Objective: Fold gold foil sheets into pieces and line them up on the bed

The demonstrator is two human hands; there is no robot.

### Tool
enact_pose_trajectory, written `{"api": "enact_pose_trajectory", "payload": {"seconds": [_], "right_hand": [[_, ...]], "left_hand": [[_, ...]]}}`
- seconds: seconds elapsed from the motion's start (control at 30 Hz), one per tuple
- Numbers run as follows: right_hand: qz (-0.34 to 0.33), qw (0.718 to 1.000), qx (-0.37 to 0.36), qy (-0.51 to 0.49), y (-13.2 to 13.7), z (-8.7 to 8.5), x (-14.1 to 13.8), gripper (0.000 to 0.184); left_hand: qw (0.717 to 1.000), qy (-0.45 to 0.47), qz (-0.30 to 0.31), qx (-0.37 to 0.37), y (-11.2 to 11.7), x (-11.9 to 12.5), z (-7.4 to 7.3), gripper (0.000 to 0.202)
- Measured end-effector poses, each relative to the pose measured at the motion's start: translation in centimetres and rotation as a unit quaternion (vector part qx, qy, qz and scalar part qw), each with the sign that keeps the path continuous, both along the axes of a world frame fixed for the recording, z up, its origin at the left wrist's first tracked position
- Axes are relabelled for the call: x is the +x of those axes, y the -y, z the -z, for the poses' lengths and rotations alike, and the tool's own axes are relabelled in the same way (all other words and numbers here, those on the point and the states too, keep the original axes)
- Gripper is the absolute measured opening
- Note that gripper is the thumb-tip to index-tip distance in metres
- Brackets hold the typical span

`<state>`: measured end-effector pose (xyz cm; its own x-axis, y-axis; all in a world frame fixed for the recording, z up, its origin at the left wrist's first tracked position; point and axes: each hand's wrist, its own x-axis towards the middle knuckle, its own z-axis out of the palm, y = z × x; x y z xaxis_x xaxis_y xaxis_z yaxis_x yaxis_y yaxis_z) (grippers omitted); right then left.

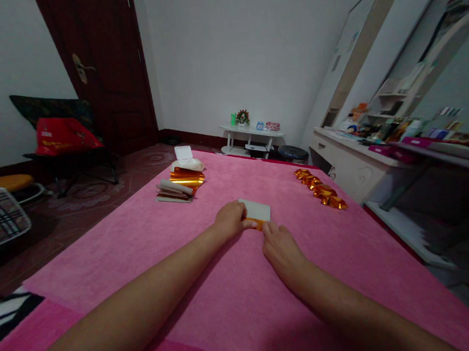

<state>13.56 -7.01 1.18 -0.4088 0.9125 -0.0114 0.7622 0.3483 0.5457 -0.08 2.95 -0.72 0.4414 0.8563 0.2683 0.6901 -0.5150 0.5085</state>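
Room: a dark door (pixel 103 61) at left, a pale wall (pixel 228 51) behind, the pink-covered surface (pixel 144 269) before me.
Stacked cards (pixel 174 190): near the far left edge, against an orange foil sheet (pixel 188 177); I can't count the layers.
Left hand (pixel 230 220): clamped on the pale card's left side, thumb across its near edge, hiding that corner.
Pale card (pixel 257 210): flat on the surface between my hands; I judge it light and fairly stiff, best held by its edges.
Orange foil strip (pixel 257 224): along the card's near edge; probably thin, slippery, quick to crease; its ends are covered.
Right hand (pixel 280 245): fingertips at the near right corner; I can't tell whether they pinch or press.
Twisted foil pieces (pixel 320 189): to the right, overlapping, hard to count.
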Motion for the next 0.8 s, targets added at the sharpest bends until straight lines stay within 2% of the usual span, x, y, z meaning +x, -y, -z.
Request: {"api": "enact_pose_trajectory", "payload": {"seconds": [0.07,0.17,0.4,0.5,0.63,0.8], "right_hand": [[0.003,1.0,-0.006,-0.003,-0.1,-0.1,0.0,0.028],[0.007,1.0,-0.015,-0.012,-0.1,-0.4,0.1,0.028],[0.009,0.999,-0.024,-0.044,0.0,-0.8,0.2,0.027],[0.013,0.998,-0.028,-0.048,-0.1,-0.6,0.1,0.027],[0.013,0.997,-0.032,-0.075,-0.4,-0.6,0.4,0.028],[0.032,0.991,-0.009,-0.127,-0.4,-2.5,0.2,0.026]], "left_hand": [[0.993,0.052,0.066,-0.081,-0.9,-0.8,0.2,0.025],[0.978,0.075,0.127,-0.15,-2.0,-2.3,0.0,0.019],[0.942,0.084,0.248,-0.209,-3.3,-4.5,-1.6,0.038],[0.947,0.09,0.217,-0.221,-3.6,-4.2,-1.4,0.029],[0.961,0.117,0.149,-0.203,-3.0,-2.9,-0.3,0.015],[0.969,0.157,0.11,-0.155,-1.8,-2.2,0.9,0.016]]}}
